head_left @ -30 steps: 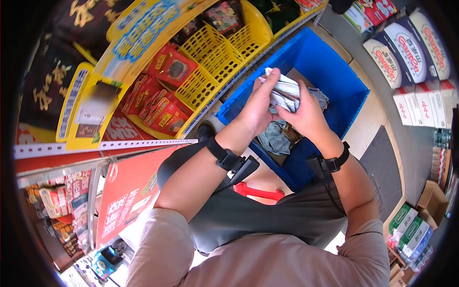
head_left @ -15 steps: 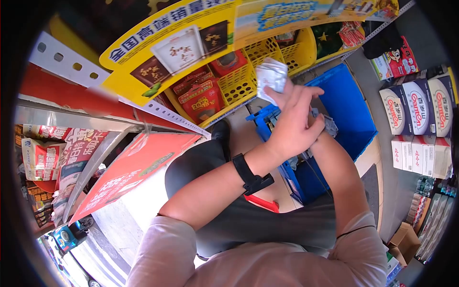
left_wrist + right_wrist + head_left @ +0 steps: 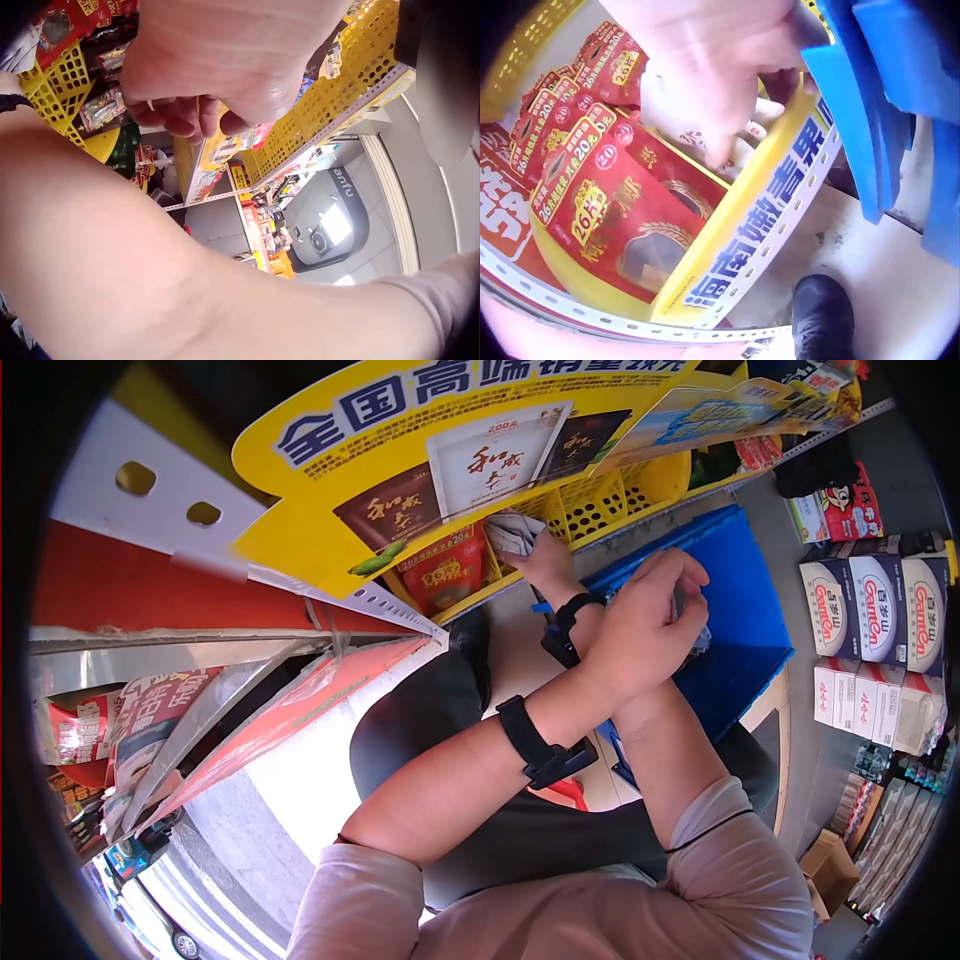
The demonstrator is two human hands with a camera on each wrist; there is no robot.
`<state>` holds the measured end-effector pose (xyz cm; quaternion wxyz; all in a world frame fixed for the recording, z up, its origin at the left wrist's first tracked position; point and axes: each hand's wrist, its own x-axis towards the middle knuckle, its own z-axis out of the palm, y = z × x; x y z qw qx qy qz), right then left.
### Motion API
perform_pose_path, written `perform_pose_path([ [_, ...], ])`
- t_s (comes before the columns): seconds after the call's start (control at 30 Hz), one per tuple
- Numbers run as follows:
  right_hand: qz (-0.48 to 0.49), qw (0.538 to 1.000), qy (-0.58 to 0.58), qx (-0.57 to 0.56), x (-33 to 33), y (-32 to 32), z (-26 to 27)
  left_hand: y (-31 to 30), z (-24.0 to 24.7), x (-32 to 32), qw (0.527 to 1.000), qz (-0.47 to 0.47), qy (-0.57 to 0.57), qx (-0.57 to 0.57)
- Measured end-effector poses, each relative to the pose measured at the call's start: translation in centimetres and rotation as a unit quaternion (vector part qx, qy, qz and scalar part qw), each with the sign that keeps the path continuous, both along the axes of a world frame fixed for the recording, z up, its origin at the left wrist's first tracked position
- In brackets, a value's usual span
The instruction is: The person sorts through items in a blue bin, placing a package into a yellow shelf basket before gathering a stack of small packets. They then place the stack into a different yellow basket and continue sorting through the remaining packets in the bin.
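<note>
My right hand (image 3: pixel 548 563) reaches under the left forearm and holds a bunch of white packets (image 3: pixel 515 532). In the right wrist view those packets (image 3: pixel 664 109) are down inside a yellow perforated basket (image 3: pixel 739 225), beside a row of red pouches (image 3: pixel 615 217). The hand partly covers them there. Crossed above the right forearm, my left hand (image 3: pixel 650 620) is empty over the blue crate (image 3: pixel 750 645). In the left wrist view the left hand's fingers (image 3: pixel 176 124) hang loosely curled.
A yellow promotional sign (image 3: pixel 400 470) stands up in front of the basket. A white perforated shelf edge (image 3: pixel 410 625) runs along its left. Stacked water cartons (image 3: pixel 875 605) stand at the right. A shoe (image 3: pixel 821 319) is on the floor below the basket.
Both hands were together on the packets over the blue crate. The right hand has carried them left into the yellow basket, while the left hand has let go and stayed over the crate.
</note>
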<state>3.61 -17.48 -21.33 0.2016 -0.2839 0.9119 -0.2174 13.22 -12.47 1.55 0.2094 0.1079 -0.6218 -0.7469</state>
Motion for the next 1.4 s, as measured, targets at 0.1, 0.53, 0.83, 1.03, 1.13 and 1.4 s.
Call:
perform_pose_path([
  [0.1,0.056,0.998,0.028,0.010,-0.2,0.4,-0.5,-0.2,-0.2,-0.1,1.000,0.002,0.004,-0.006],
  [0.53,0.150,0.981,0.010,0.120,-2.5,0.3,3.5,0.9,-0.2,-0.5,1.000,0.012,0.009,-0.011],
  [0.83,0.140,0.976,-0.001,0.168,-2.4,-0.1,3.2,0.7,0.1,-0.5,1.000,0.003,0.000,-0.008],
  [1.03,0.212,0.962,-0.066,0.156,-6.1,1.0,1.9,0.7,0.0,-0.6,1.000,-0.002,0.009,-0.017],
  [1.13,0.236,0.955,-0.073,0.165,-6.5,0.9,1.0,0.9,0.0,-0.8,1.000,0.002,0.017,-0.013],
  [1.4,0.237,0.960,-0.032,0.149,-6.1,1.2,2.8,1.0,-0.1,-0.7,1.000,-0.016,0.001,-0.011],
])
